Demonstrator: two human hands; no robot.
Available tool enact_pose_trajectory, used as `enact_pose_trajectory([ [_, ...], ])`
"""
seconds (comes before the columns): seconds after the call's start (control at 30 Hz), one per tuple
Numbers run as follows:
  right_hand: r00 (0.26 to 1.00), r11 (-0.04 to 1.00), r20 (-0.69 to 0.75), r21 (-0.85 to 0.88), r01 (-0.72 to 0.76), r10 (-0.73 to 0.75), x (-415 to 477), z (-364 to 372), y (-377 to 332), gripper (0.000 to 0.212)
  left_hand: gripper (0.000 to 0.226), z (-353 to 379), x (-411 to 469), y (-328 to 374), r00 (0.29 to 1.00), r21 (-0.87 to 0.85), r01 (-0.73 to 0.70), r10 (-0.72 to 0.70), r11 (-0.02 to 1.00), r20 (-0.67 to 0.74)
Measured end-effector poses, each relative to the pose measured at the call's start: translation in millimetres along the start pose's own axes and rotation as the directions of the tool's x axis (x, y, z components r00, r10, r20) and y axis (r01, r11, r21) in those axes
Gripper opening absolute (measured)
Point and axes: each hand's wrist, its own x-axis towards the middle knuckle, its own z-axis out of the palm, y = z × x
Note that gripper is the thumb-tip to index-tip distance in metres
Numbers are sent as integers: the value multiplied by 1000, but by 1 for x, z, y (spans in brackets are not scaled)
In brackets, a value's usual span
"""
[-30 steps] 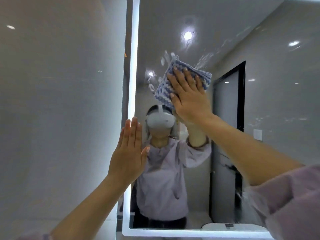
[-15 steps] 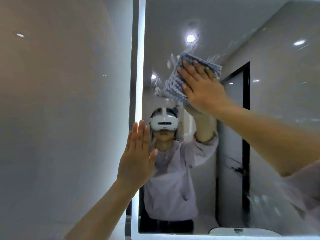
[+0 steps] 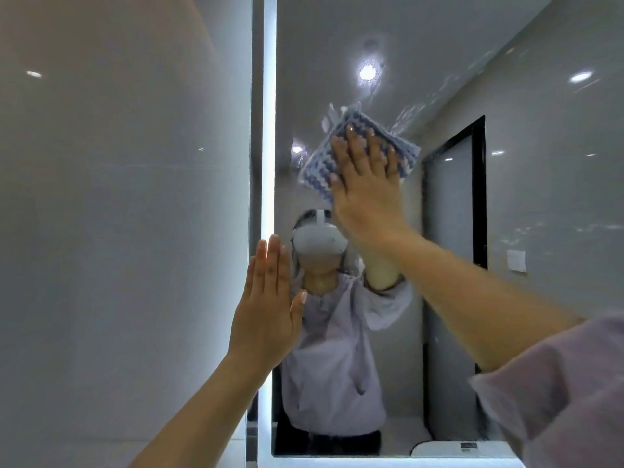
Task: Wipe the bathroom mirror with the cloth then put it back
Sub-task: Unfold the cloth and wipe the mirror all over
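Head view: the right hand (image 3: pixel 366 190) is spread flat, pressing the blue and white cloth (image 3: pixel 351 153) on the mirror (image 3: pixel 506 96), high up. The left hand (image 3: pixel 268 315) is open and flat, holding nothing, at the mirror's lit left edge.

Open mirror (image 3: pixel 526 184) glass right, seemingly unobstructed
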Motion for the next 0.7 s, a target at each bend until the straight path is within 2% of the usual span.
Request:
enact_pose_trajectory([
  [0.07,987,988,49,-1,156,-156,-17,9,-23,56,68,1,0,0,1000,-14,0,0,1000,-2],
  [0.13,933,939,110,-7,345,-342,-30,13,-31,55,69,1,0,0,1000,-27,5,-5,1000,-8],
  [0.23,888,897,140,-1,443,-438,-20,8,-19,53,70,0,0,1,1000,-50,13,-13,999,-13],
  [0.3,915,921,114,-13,390,-386,-6,2,-7,54,69,0,0,0,1000,-54,8,-8,998,-2],
  [0.4,993,993,17,27,113,-114,12,-2,6,54,68,0,-1,0,1000,-28,7,-7,1000,13],
  [0.47,999,1000,-32,22,-18,19,11,2,-5,54,67,0,0,0,1000,-39,17,-17,999,4],
  [0.5,999,1000,-32,9,-29,29,9,4,-14,55,67,0,0,1,1000,-43,19,-19,999,0],
  [0.53,1000,1000,-12,-11,12,-12,7,6,-21,55,67,1,0,1,1000,-46,19,-19,999,-1],
  [0.6,980,979,59,-61,193,-189,1,9,-28,55,67,1,0,1,1000,-57,15,-15,998,1],
  [0.7,889,887,138,-98,452,-437,7,-2,-14,51,67,0,0,1,1000,-65,14,-14,998,-6],
])
